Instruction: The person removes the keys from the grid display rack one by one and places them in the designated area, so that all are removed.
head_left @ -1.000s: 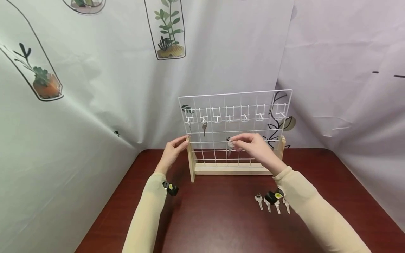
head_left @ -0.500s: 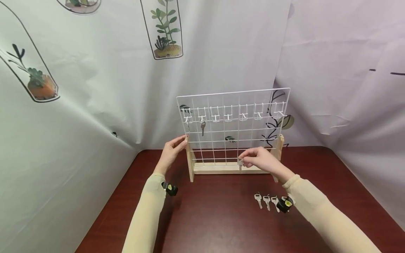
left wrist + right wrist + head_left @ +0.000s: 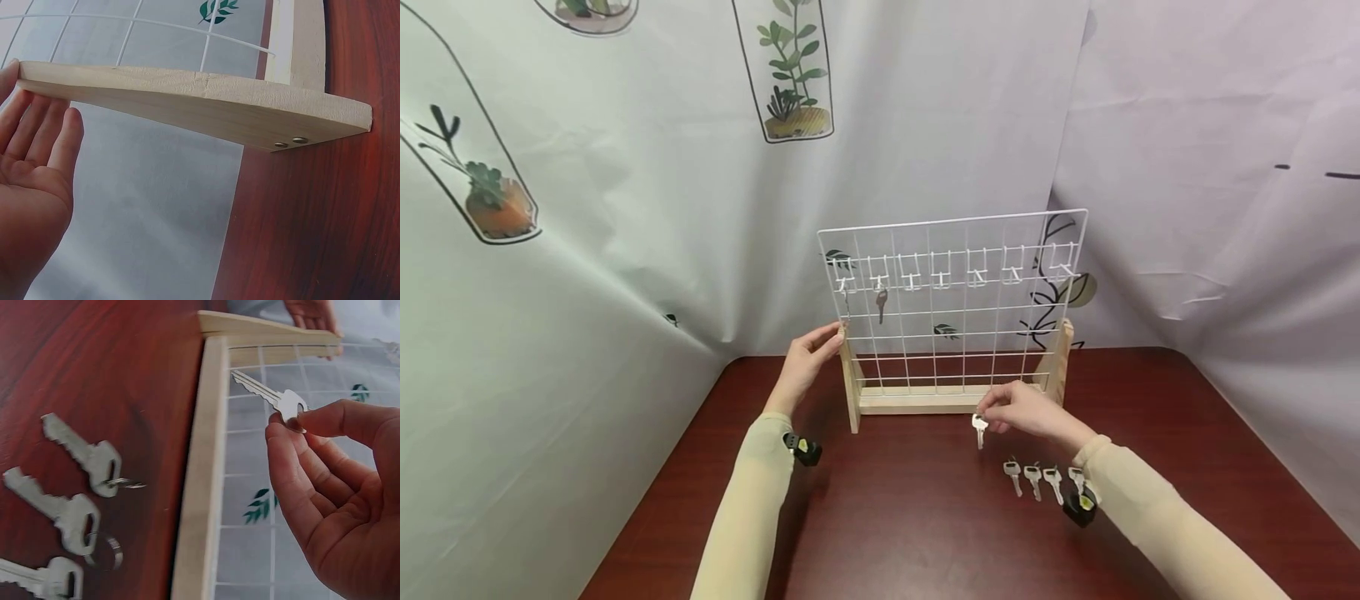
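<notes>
My left hand [image 3: 803, 362] holds the left wooden side piece [image 3: 206, 90] of a white wire grid rack [image 3: 951, 333], thumb on one face and fingers on the other. In the right wrist view a silver key [image 3: 269, 397] is pinched by its head between my right thumb and fingers; my right hand [image 3: 1030, 410] is in front of the rack's wooden base bar [image 3: 917, 404]. Several loose keys [image 3: 1033, 479], some visibly with small rings, lie in a row below that hand. A key [image 3: 882, 305] hangs from the second hook; another hanging on the first is seen nearly edge-on.
A row of white hooks [image 3: 977, 277] runs along the upper grid. The rack stands towards the back of a dark red wooden table [image 3: 880, 517]. Behind it hangs a pale cloth [image 3: 955, 125] printed with plants.
My right hand has moved down and towards me from the grid, still pinching the key, now above the table near the row of keys. My left hand stays on the rack.
</notes>
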A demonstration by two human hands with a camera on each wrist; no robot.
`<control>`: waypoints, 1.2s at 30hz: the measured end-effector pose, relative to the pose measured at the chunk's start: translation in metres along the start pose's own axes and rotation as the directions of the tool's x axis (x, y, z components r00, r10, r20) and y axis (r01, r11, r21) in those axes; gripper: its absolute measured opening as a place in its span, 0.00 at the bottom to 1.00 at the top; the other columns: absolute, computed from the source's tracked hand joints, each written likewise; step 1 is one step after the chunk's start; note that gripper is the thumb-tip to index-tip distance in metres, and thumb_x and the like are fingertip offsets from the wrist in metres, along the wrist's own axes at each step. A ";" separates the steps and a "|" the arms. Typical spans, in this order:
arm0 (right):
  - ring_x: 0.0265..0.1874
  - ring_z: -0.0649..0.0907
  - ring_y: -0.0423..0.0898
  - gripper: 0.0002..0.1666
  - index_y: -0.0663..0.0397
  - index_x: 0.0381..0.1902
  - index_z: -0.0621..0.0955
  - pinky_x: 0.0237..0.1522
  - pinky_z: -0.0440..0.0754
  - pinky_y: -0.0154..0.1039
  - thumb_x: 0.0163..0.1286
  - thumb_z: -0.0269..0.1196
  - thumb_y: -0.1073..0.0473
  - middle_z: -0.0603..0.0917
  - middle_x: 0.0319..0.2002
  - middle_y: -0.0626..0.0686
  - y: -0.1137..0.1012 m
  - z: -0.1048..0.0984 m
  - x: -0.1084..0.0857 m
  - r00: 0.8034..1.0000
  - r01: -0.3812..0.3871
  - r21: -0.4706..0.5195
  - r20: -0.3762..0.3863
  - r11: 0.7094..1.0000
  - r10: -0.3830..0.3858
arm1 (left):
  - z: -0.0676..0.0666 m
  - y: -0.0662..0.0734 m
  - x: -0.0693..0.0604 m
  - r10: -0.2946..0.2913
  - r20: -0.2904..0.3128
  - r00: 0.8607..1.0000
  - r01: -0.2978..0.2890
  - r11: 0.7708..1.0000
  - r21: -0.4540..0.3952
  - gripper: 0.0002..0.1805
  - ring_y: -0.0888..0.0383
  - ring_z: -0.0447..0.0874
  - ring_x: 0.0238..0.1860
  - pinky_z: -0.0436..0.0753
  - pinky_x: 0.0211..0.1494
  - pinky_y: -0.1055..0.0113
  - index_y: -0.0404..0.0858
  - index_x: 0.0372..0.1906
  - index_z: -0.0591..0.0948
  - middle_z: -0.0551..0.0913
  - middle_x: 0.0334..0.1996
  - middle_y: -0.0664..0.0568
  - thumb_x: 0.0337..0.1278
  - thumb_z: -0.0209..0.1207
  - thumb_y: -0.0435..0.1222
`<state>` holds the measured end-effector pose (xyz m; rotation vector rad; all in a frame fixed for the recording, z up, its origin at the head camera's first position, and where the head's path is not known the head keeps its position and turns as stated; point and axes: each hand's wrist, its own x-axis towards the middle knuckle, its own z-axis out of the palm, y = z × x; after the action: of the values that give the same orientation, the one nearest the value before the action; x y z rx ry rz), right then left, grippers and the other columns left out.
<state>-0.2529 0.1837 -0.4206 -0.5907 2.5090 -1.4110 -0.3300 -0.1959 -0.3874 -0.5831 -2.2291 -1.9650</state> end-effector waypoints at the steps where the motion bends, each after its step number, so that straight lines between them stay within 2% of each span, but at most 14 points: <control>1: 0.29 0.86 0.49 0.08 0.69 0.39 0.85 0.36 0.87 0.50 0.67 0.62 0.67 0.86 0.28 0.54 0.003 0.001 -0.001 1.000 0.004 -0.010 0.011 1.000 -0.004 | 0.001 0.003 -0.001 -0.002 -0.001 1.000 0.002 1.000 0.007 0.24 0.64 0.80 0.56 0.79 0.59 0.68 0.27 0.66 0.75 0.76 0.64 0.34 0.71 0.60 0.33; 6: 0.26 0.83 0.42 0.08 0.69 0.37 0.85 0.31 0.86 0.40 0.66 0.61 0.68 0.85 0.27 0.51 0.014 0.008 -0.004 0.998 0.013 -0.036 0.063 0.999 -0.011 | 0.002 0.006 -0.003 -0.010 -0.003 1.000 0.010 1.000 -0.009 0.23 0.61 0.80 0.58 0.78 0.60 0.68 0.29 0.65 0.76 0.78 0.63 0.36 0.70 0.61 0.34; 11: 0.25 0.82 0.42 0.07 0.67 0.36 0.85 0.29 0.83 0.36 0.64 0.62 0.68 0.85 0.26 0.51 0.021 0.013 -0.007 0.997 -0.008 -0.045 0.076 0.999 0.011 | 0.001 0.005 -0.002 -0.009 0.002 1.000 0.009 1.000 -0.018 0.23 0.62 0.80 0.58 0.78 0.60 0.68 0.29 0.65 0.77 0.78 0.63 0.36 0.70 0.61 0.34; 19: 0.24 0.81 0.42 0.05 0.65 0.33 0.86 0.27 0.82 0.36 0.62 0.63 0.69 0.84 0.24 0.52 0.031 0.016 -0.008 0.996 -0.029 -0.071 0.086 0.997 0.035 | 0.001 0.005 -0.002 -0.001 0.006 1.000 0.001 1.000 -0.028 0.25 0.66 0.81 0.55 0.78 0.60 0.69 0.25 0.66 0.74 0.76 0.64 0.33 0.70 0.61 0.33; 27: 0.21 0.77 0.39 0.04 0.56 0.29 0.88 0.25 0.76 0.35 0.61 0.66 0.64 0.83 0.23 0.45 0.038 0.017 -0.008 0.996 -0.033 -0.219 0.071 0.975 0.049 | 0.002 0.004 -0.003 -0.005 0.007 1.000 0.006 0.999 -0.048 0.25 0.66 0.80 0.55 0.78 0.60 0.70 0.24 0.66 0.74 0.76 0.64 0.32 0.70 0.61 0.33; 36: 0.24 0.77 0.39 0.02 0.55 0.27 0.88 0.28 0.76 0.37 0.58 0.69 0.64 0.85 0.25 0.44 0.040 0.017 -0.007 0.994 -0.053 -0.280 0.072 0.959 0.076 | 0.001 0.005 -0.002 -0.008 -0.001 1.000 0.008 0.999 -0.039 0.24 0.64 0.80 0.56 0.78 0.60 0.69 0.27 0.65 0.76 0.77 0.63 0.35 0.69 0.61 0.33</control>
<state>-0.2496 0.1921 -0.4638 -0.5946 2.6525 -0.9971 -0.3259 -0.1946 -0.3839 -0.5782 -2.2005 -2.0165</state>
